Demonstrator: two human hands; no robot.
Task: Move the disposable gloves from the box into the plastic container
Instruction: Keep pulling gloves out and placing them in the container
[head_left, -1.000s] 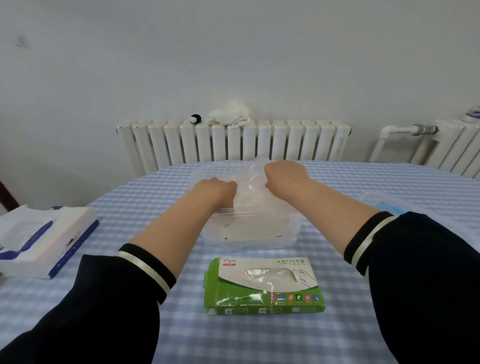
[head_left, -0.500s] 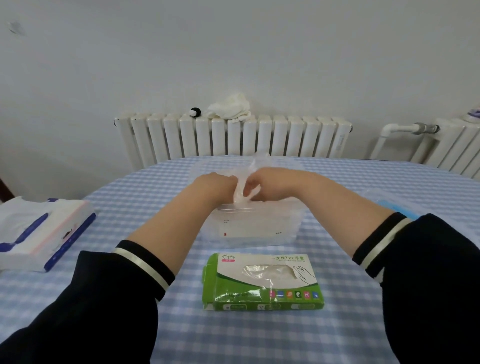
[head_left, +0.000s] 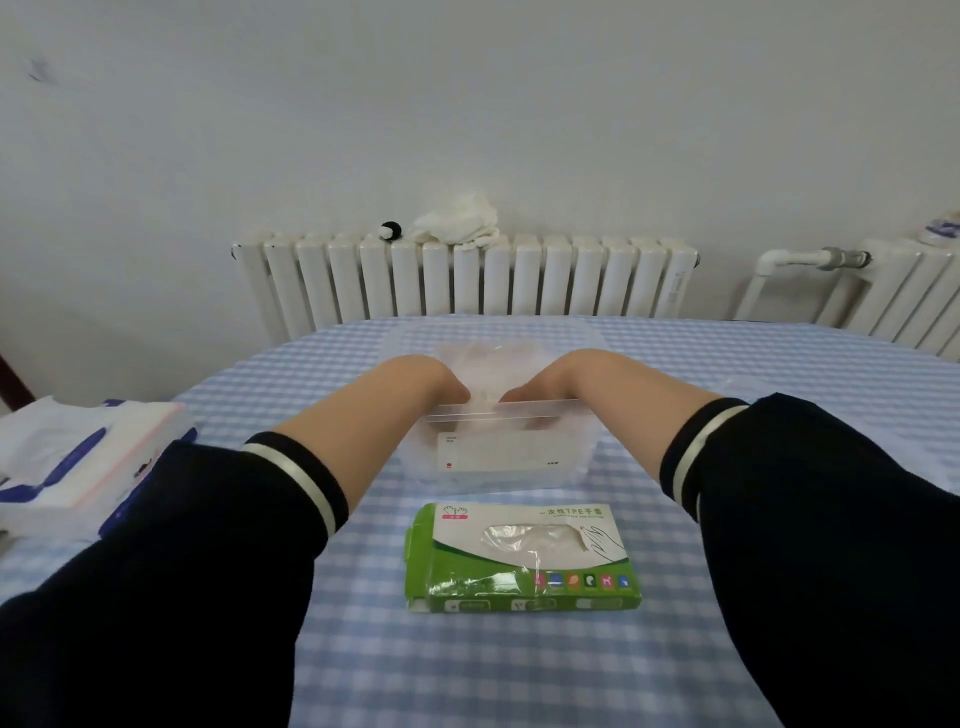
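Observation:
A clear plastic container (head_left: 582, 441) stands mid-table on the blue checked cloth. Both my hands reach down into it over the near rim. My left hand (head_left: 441, 384) and my right hand (head_left: 540, 387) are close together, with a crumpled clear disposable glove (head_left: 488, 364) held between them inside the container. The frosted near wall blurs my fingertips. Just in front of the container lies the green and white glove box (head_left: 519, 556), flat on the table, with clear gloves showing in its top opening.
A blue and white tissue pack (head_left: 78, 467) lies at the table's left edge. Behind the table, a white radiator (head_left: 467, 280) runs along the wall with a white cloth (head_left: 457, 223) on top. A second radiator (head_left: 904, 291) stands at the right.
Both hands have dropped from above the container down into it, carrying the glove along. The glove that stuck up above the rim is now inside.

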